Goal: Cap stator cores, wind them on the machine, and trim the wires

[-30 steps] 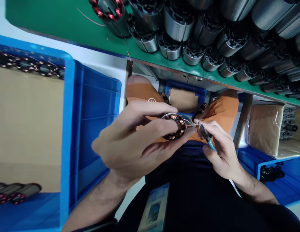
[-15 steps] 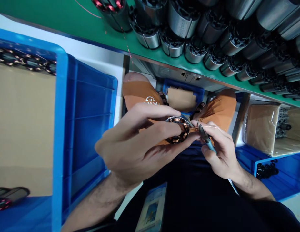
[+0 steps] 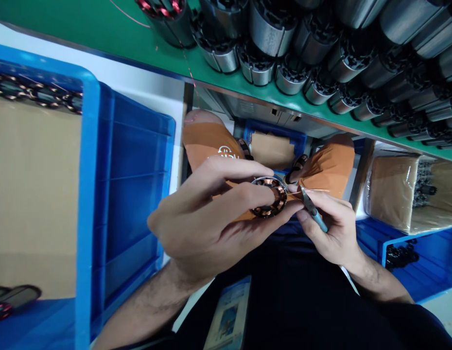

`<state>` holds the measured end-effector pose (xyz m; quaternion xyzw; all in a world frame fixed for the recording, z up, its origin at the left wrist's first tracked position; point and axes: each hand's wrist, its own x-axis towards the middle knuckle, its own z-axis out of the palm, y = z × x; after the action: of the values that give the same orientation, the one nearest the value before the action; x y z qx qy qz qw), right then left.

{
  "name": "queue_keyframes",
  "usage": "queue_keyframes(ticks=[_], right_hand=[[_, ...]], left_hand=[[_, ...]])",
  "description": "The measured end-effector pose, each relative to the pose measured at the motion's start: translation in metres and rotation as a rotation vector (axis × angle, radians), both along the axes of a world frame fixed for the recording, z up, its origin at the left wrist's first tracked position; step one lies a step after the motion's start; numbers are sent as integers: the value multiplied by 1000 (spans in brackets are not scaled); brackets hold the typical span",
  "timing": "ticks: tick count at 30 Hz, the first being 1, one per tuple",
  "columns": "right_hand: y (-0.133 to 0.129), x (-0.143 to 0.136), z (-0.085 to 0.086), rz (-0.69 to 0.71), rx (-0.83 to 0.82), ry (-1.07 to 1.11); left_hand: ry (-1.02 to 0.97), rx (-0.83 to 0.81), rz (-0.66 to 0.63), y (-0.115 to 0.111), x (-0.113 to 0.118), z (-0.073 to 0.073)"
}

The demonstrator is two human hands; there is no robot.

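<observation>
My left hand (image 3: 215, 218) is closed around a motor stator (image 3: 267, 210) with copper windings, its round end turned up towards me. One finger reaches into the middle of the ring. A thin copper wire (image 3: 294, 194) runs from the stator's right side. In my right hand (image 3: 333, 226) is a small pair of cutting pliers (image 3: 313, 211) with a blue-grey handle, its tip beside that wire. The fingers of both hands hide part of what they hold.
Several bare stator cores (image 3: 269, 34) stand on the green bench top (image 3: 83, 34), with a red-wound stator (image 3: 167, 22) at their left. A blue crate (image 3: 91, 194) with wound stators is at my left. Blue bins (image 3: 423, 272) and a plastic-wrapped carton (image 3: 393, 194) stand at my right.
The pliers have turned slightly against the wire, and my right thumb has moved up along them. My left hand still grips the stator in nearly the same place.
</observation>
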<state>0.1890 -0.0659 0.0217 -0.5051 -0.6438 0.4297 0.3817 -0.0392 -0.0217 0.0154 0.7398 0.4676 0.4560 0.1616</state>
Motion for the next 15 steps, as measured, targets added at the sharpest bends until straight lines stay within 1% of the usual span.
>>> queue_keyframes(ticks=[2, 4, 7, 9, 12, 13, 15], right_hand=[[0, -1, 0, -10, -4, -14], [0, -3, 1, -15, -1, -19], [0, -5, 2, -2, -7, -16], [1, -3, 3, -13, -23, -23], [3, 4, 5, -65, -43, -87], [3, 7, 6, -62, -49, -124], [4, 11, 7, -11, -50, -193]], left_hand=[[-16, 23, 0, -1, 0, 1], [-46, 114, -39, 2, -2, 0], [-17, 132, -65, 9, -8, -4], [1, 154, -40, 12, -11, -6], [-53, 220, 32, 14, -13, -9], [-82, 196, 49, 14, -12, -9], [-188, 80, 41, 12, -10, -8]])
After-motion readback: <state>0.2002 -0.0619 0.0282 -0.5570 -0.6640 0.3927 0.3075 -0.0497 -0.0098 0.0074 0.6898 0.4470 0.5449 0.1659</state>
